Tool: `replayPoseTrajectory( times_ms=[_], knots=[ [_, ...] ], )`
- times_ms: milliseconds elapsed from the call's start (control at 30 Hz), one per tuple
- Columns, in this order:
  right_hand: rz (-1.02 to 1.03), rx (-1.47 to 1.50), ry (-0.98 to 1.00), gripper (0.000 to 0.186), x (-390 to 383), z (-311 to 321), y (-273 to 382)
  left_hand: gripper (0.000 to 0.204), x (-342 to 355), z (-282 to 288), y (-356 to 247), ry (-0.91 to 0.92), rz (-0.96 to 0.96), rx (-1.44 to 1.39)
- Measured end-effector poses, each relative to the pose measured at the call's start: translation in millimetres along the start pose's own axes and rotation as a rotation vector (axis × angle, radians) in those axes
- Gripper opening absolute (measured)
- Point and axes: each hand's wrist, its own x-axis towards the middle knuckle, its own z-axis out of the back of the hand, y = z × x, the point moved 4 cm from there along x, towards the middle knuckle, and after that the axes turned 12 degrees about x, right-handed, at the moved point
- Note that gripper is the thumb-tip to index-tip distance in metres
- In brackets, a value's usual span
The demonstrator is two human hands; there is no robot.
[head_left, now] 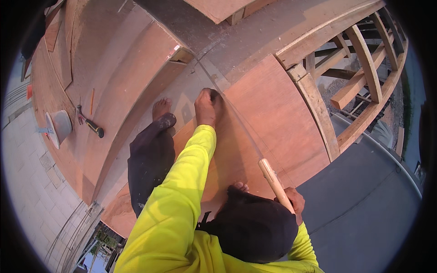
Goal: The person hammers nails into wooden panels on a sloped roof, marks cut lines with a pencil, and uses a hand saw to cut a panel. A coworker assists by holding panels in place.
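A hand saw with a pale wooden handle [274,185] and a long thin blade [241,125] lies slantwise over a reddish plywood sheet [277,109]. My right hand [297,203] is wrapped round the lower end of the handle, beside my knee. My left hand [207,108] is closed, its knuckles close to the blade's far half, at the sheet's left edge. Its fingertips are turned away, so what they hold, if anything, is hidden. Both arms are in yellow sleeves. My bare feet [162,108] stand on the boards.
Pliers [80,116], a screwdriver [95,128], a pencil [92,101] and a white tub [60,125] rest on the left plywood. A raised board edge [175,54] runs along the left. Open curved wooden framing [359,63] stands at the right, above a grey surface [359,200].
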Motion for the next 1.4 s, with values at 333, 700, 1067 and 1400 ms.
replayPoseTrajectory(
  times_ms=[333,700,1067,1400],
  knots=[
    [-0.057,-0.241,0.102,0.027,23.3,-28.0,63.6,0.013,2.4,10.6,-9.2,0.078,0.059,-0.092],
    [-0.109,-0.366,0.117,0.027,31.7,-42.6,88.2,0.010,-2.2,5.9,-5.6,0.020,-0.014,-0.041],
    [-0.050,-0.226,0.093,0.026,5.7,-26.2,65.1,0.013,0.7,5.2,-12.7,0.010,-0.033,0.040],
    [-0.090,-0.146,0.140,0.028,36.5,-24.1,55.3,0.013,1.3,-4.2,-4.8,0.002,-0.010,-0.010]
  ],
)
